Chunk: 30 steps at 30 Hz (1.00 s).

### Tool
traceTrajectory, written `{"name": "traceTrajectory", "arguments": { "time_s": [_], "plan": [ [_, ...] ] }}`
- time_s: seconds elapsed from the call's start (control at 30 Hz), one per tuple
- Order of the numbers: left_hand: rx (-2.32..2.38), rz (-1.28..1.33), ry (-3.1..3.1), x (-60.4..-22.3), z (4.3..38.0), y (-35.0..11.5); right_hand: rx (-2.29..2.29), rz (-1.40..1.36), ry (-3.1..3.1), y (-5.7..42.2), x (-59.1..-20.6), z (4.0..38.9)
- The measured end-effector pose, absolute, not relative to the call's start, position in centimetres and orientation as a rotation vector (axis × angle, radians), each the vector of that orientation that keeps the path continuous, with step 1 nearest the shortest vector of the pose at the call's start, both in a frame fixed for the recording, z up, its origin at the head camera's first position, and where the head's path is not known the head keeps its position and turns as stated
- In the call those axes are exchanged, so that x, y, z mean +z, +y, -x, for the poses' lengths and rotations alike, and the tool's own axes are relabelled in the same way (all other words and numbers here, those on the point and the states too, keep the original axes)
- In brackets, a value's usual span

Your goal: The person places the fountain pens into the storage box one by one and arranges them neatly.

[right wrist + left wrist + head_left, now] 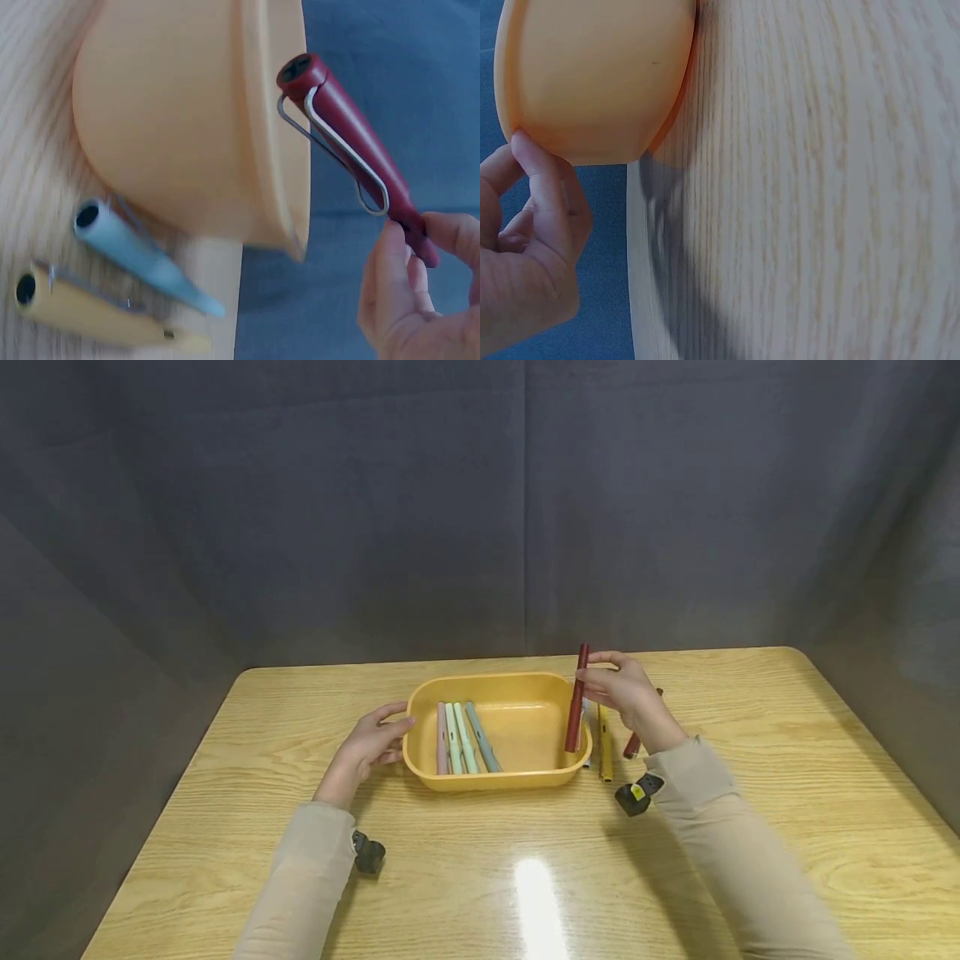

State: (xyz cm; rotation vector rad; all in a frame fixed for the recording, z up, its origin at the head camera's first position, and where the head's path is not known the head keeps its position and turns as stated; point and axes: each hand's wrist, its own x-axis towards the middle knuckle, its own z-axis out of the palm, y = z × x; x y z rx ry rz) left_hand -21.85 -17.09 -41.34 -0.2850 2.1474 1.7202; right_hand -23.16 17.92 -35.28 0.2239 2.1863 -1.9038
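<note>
My right hand (622, 691) pinches a dark red pen (575, 720) near one end and holds it steeply tilted over the right end of a yellow plastic bin (487, 783). A wire clip and the round cap end show on this pen in the right wrist view. At the bin's left end, my left hand (371, 742) grips the rim between thumb and fingers. Inside, toward the left, lie a pink pen (442, 739), two pale green pens (465, 739) and a slanted grey-green pen (483, 739).
Right of the bin lie a light blue pen (146, 259), a yellow pen (606, 747) and another dark red pen (632, 746), partly hidden by my right hand. The wooden table (450, 877) ends at a dark curtain (465, 527) behind.
</note>
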Motion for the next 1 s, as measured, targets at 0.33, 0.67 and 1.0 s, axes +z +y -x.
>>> {"name": "traceTrajectory", "arguments": {
  "time_s": [0.33, 0.67, 1.0],
  "plan": [
    [1.739, 0.282, 2.131, -41.0, 22.0, -17.2, -1.909, -0.178, 2.190, 13.6, -36.7, 23.8],
    [1.711, 0.287, 2.154, -41.2, 22.0, -17.2, -1.957, -0.215, 2.162, 10.3, -38.7, 24.0],
    [1.705, 0.271, 2.160, -41.2, 22.0, -17.3, -1.971, -0.285, 2.193, 9.5, -39.9, 24.1]
  ]
}}
